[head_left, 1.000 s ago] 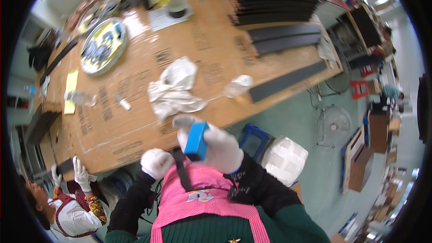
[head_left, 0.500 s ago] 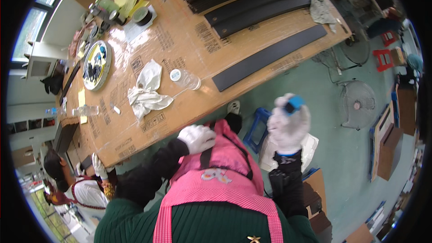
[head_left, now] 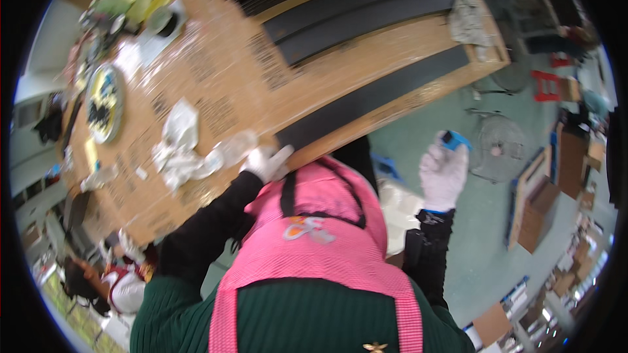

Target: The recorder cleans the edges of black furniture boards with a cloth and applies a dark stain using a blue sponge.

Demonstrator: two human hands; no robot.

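Observation:
My left hand, in a white glove, is at the table's near edge. Its fingers reach out beside the near-left end of a flat dark board, looking apart and empty, though blurred. Raised over the floor to the right, my white-gloved right hand pinches a small blue and black piece at its fingertips. A clear plastic bottle lies just left of my left hand, next to a crumpled white cloth.
Dark boards are stacked at the table's far side, with a grey rag at their right. A round dish at left holds several small dark and blue pieces. A floor fan stands at right; a co-worker is at lower left.
My left hand has moved from the apron up to the table edge by the board's end. My right hand has shifted right with the blue and black piece. The view has moved nearer the table.

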